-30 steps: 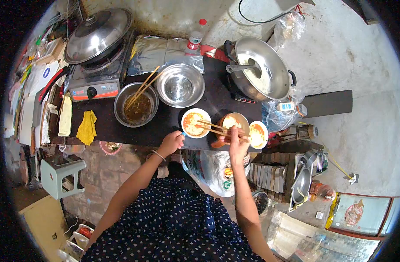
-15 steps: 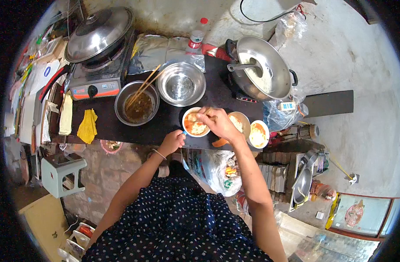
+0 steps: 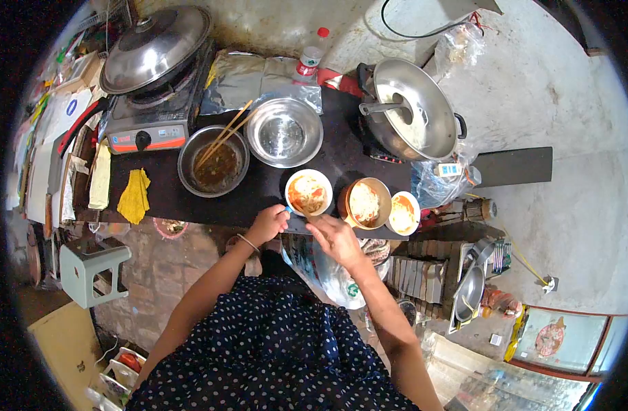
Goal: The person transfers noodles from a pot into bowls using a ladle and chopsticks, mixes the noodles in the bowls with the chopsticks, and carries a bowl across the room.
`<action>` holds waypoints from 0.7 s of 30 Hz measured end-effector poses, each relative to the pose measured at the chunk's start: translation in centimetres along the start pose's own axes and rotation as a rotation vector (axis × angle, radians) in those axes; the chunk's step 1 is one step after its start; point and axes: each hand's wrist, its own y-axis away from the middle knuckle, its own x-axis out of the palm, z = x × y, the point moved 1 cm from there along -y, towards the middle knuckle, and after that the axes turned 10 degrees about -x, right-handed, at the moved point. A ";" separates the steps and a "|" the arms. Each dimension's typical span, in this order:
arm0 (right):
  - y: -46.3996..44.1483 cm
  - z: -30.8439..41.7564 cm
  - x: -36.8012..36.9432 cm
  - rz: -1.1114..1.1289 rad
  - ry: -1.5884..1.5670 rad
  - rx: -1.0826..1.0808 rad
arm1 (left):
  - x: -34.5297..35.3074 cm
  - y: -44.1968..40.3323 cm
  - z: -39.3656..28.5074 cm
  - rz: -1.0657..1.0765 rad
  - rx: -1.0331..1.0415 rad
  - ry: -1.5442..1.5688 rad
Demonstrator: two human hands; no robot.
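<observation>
My left hand (image 3: pixel 270 225) is closed on the blue handle of a white cup (image 3: pixel 288 190) near the counter's front edge. Noodles in red sauce (image 3: pixel 307 194) fill the cup. My right hand (image 3: pixel 336 240) is closed, just in front of the cup's rim, on a thin brownish utensil (image 3: pixel 307 215) that reaches into the cup; its exact kind is hard to make out. Right of it stand a brown-orange pot (image 3: pixel 379 188) with noodles and a smaller white bowl (image 3: pixel 415 222) with noodles and red sauce.
Behind the cup are a steel basin (image 3: pixel 284 133) and a bowl of dark liquid (image 3: pixel 221 168) with chopsticks (image 3: pixel 221 140) across it. A lidded wok (image 3: pixel 156 48) sits on the gas stove (image 3: pixel 153 130). A large pot (image 3: pixel 434 103) holds a ladle (image 3: pixel 382 107). A yellow cloth (image 3: pixel 134 195) hangs over the edge.
My right hand has drawn back from above the cup toward my body, uncovering the noodles and the brown-orange pot. My left hand keeps its hold on the cup's handle.
</observation>
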 end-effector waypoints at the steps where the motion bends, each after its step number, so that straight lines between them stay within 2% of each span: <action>1: 0.2 0.1 0.1 -0.001 0.000 -0.002 | -0.1 0.0 0.0 0.006 0.010 0.005; 3: 0.5 0.2 -0.3 -0.168 0.086 -0.092 | -0.1 0.0 0.0 -0.021 0.019 -0.026; 5: 0.7 -0.3 -1.5 -0.255 0.163 -0.056 | 0.0 0.2 -0.1 -0.036 0.023 -0.060; 7: 1.1 -1.8 -1.1 -0.343 0.033 0.199 | 0.0 0.2 -0.2 -0.014 0.027 -0.010; 9: 1.3 -3.8 0.3 -0.415 0.004 0.204 | -0.1 0.3 -0.4 0.001 0.009 -0.036; 11: 1.3 -5.3 1.4 -0.666 -0.436 0.554 | -0.1 0.2 -0.5 0.013 -0.009 -0.058; 15: 1.0 -4.5 -0.4 -0.807 -0.730 0.641 | -0.2 0.5 -0.8 0.009 -0.022 -0.082; 19: 1.0 -0.9 -3.3 -0.597 -0.344 0.476 | -0.2 0.4 -0.7 0.016 -0.027 -0.089; 21: 1.0 -0.7 -1.1 -0.523 -0.240 0.203 | -0.1 0.2 -0.5 0.022 -0.015 -0.076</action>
